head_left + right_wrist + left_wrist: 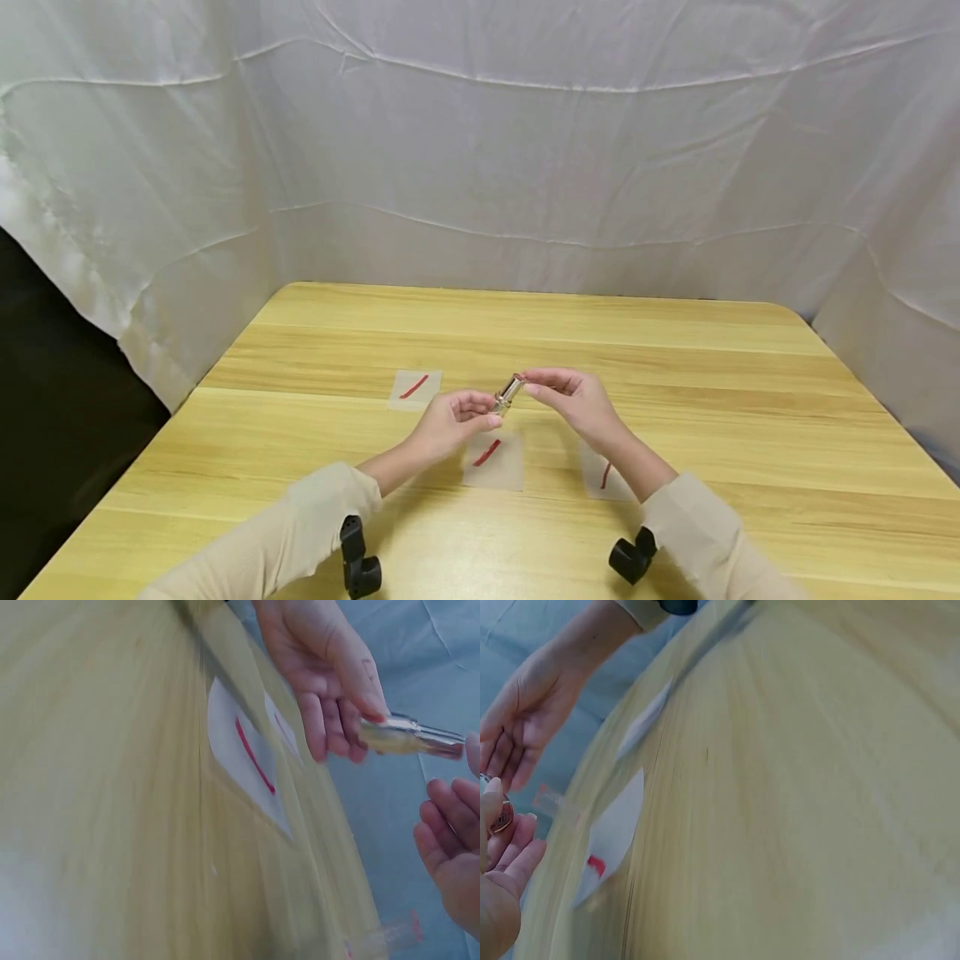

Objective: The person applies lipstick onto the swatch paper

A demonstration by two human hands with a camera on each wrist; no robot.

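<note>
A shiny silver lipstick [512, 388] with a clear base and a reddish upper end is held tilted above the table. My left hand [456, 421] grips its base between thumb and fingers. At the reddish end, the thumb and forefinger of my right hand [577, 407] pinch the tube. The right wrist view shows the lipstick [409, 736] lying between the left hand [337, 682] and the right hand [457, 855], whose other fingers are loosely bent. Only part of the lipstick's base [504, 817] shows in the left wrist view.
Pale paper squares with red strokes lie on the wooden table [300, 467]: one at left [427, 379], a middle one [506, 475], and a right one [596, 479] partly under the forearm. A translucent piece with reddish marks [386, 937] lies farther off. White cloth surrounds the table.
</note>
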